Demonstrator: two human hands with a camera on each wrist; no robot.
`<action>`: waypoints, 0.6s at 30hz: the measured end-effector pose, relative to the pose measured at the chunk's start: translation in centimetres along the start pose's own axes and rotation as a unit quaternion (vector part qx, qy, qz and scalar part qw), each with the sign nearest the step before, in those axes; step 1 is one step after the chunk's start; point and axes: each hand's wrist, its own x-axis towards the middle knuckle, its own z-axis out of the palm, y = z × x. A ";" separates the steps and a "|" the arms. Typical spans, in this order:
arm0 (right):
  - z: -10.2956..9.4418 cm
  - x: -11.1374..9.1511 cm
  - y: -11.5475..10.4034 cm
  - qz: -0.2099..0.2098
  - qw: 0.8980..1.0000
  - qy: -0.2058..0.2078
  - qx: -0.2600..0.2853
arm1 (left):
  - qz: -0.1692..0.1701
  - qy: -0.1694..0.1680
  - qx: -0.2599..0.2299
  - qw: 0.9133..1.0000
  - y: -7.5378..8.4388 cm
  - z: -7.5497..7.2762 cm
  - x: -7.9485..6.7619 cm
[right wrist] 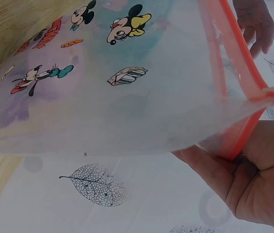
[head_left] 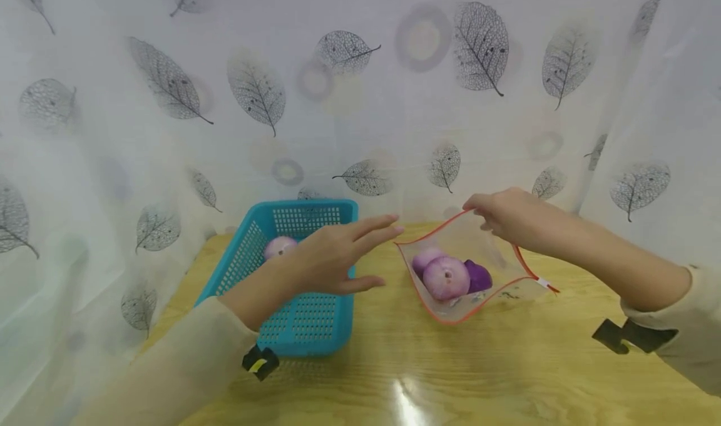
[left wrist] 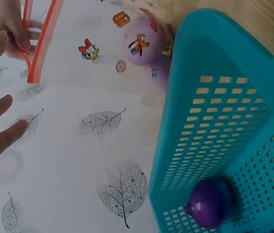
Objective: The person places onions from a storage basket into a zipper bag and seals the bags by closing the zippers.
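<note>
In the head view my right hand (head_left: 509, 216) pinches the far rim of a clear zip bag (head_left: 504, 257) with a red seal. The bag's mouth gapes, and round purple onions (head_left: 446, 278) lie inside it. Cartoon prints (right wrist: 127, 26) cover its side in the right wrist view. My left hand (head_left: 338, 257) hovers over the right side of the blue basket (head_left: 352, 313), fingers stretched toward the bag, holding nothing. One onion (head_left: 278, 248) sits in the far end of the basket, partly behind my left forearm; it appears as a dark purple onion (left wrist: 209, 203) in the left wrist view.
Basket and bag stand side by side on a wooden table (head_left: 428, 363). A pale curtain (head_left: 349, 126) printed with grey leaves hangs behind the table and along its left side. A white slider (head_left: 542, 282) sits at the bag's right corner.
</note>
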 end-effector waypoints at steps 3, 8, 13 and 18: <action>0.0 0.1 0.1 -0.001 1.000 0.001 0.000 | -0.002 -0.005 0.011 1.000 -0.3 -0.2 -0.4; 0.0 0.1 0.0 0.007 1.000 -0.007 0.008 | 0.001 -0.013 0.029 1.000 -0.7 -0.6 -1.0; 0.0 0.0 0.0 0.007 1.000 -0.007 0.011 | -0.001 -0.023 0.028 0.999 -0.9 -0.6 -1.5; 0.0 0.0 0.0 -0.002 1.000 0.000 0.013 | -0.012 -0.037 0.033 0.999 -1.1 -0.8 -2.2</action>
